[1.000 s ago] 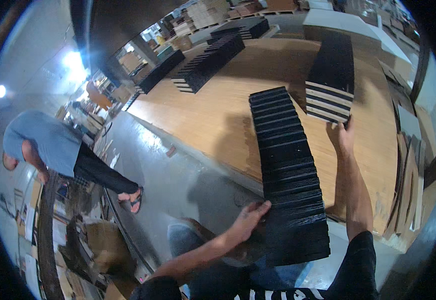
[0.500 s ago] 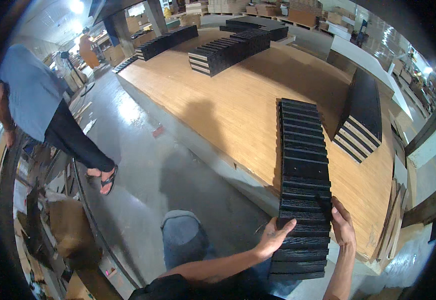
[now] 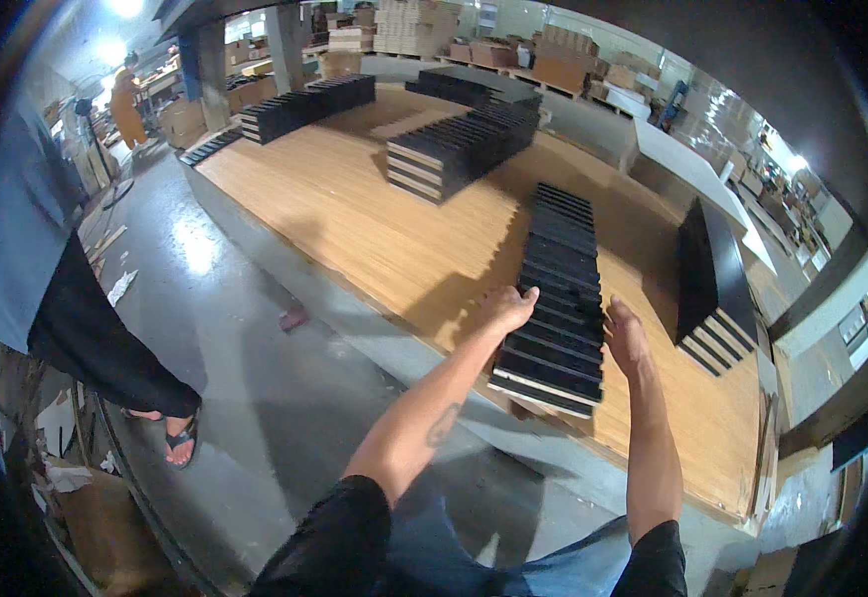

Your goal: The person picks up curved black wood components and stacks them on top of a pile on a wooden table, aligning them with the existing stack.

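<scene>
The black slat stack has moved farther onto the wooden table since the earlier frame — its near end now lies by the near edge. The left hand touches its left side, thumb over the top edge; whether it grips, I cannot tell. The right hand sits by the right side, fingers loosely bent — contact unclear. Another black stack stands farther right.

Stacked brown boxes, apparently cardboard
</scene>
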